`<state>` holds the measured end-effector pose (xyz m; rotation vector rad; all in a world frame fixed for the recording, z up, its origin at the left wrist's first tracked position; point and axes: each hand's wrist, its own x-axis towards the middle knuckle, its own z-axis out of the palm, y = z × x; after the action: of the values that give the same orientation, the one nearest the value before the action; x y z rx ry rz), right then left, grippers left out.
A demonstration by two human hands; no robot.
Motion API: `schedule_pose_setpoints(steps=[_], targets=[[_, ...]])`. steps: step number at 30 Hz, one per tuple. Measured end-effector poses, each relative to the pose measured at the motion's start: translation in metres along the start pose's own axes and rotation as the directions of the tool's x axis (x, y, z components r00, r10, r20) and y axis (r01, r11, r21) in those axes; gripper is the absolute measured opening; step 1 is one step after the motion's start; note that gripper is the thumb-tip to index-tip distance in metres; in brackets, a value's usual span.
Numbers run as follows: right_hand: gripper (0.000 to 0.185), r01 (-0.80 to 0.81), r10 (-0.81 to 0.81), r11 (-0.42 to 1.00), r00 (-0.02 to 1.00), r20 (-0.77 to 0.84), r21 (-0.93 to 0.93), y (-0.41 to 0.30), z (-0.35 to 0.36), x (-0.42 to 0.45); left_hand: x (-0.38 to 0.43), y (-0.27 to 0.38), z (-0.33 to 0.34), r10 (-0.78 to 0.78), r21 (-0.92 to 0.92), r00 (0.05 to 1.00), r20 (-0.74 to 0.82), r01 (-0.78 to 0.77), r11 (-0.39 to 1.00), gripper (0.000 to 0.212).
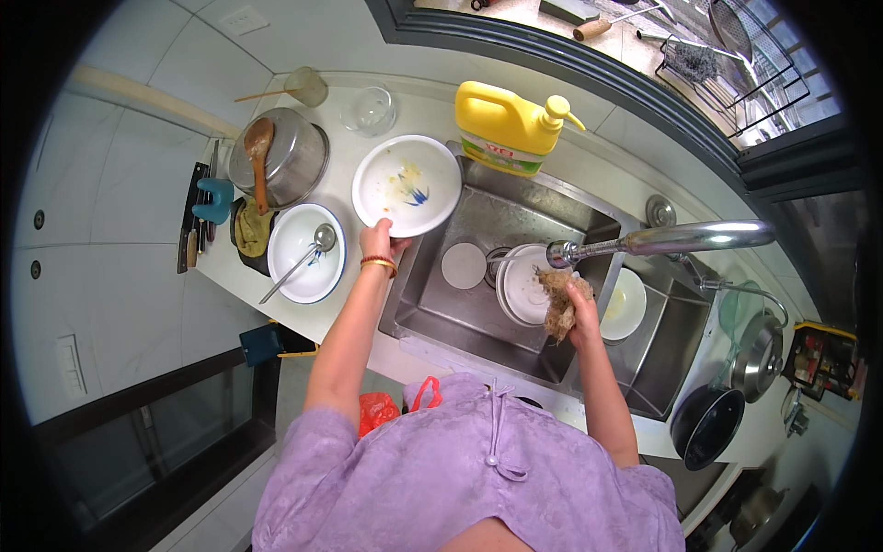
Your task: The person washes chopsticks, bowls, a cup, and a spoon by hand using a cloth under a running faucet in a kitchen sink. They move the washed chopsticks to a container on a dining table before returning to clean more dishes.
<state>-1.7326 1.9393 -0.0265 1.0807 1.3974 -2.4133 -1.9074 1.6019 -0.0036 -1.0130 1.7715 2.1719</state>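
Observation:
My left hand grips the near rim of a white bowl with a blue leaf pattern and yellow residue inside. That bowl is above the counter at the sink's upper left corner. In my right hand is a brown fibrous scrubber, over the right part of the large steel sink basin. Beneath the scrubber, white plates lie stacked in that basin, below the chrome faucet. A round white disc-like item rests left of them. Another white dish with yellow residue sits in the smaller basin.
A yellow pump bottle stands behind the sink. Left are a glass bowl, a lidded steel pot with a wooden spoon, a white enamel bowl holding a ladle, and knives. A black pan is at right.

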Motion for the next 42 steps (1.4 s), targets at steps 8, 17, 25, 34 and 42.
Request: schedule_pose_setpoints(steps=[8, 17, 25, 34, 42], targets=[[0.029, 0.103, -0.101, 0.988, 0.995, -0.021, 0.118, -0.032, 0.017, -0.013, -0.067, -0.024, 0.036, -0.194, 0.346, 0.955, 0.226, 0.108, 0.932, 0.037], [0.034, 0.225, -0.215, 0.964, 0.973, -0.086, 0.144, -0.051, 0.006, -0.021, -0.056, -0.085, 0.085, -0.073, 0.739, 0.918, 0.390, -0.265, 0.619, 0.033], [0.036, 0.412, -0.369, 0.741, 0.909, 0.191, -0.530, -0.036, 0.059, 0.006, -0.056, -0.096, 0.094, -0.129, 0.777, 0.917, 0.377, -0.238, 0.582, 0.036], [0.032, 0.686, -0.271, -0.453, 0.502, 0.822, -0.568, -0.031, 0.075, 0.074, -0.060, -0.069, 0.099, 0.012, 0.832, 0.917, 0.400, -0.368, 0.414, 0.033], [0.031, 0.359, -0.050, 0.101, 0.933, 0.356, -0.928, -0.008, 0.093, 0.027, -0.059, -0.077, 0.104, 0.150, 0.844, 0.903, 0.403, -0.430, 0.321, 0.033]])
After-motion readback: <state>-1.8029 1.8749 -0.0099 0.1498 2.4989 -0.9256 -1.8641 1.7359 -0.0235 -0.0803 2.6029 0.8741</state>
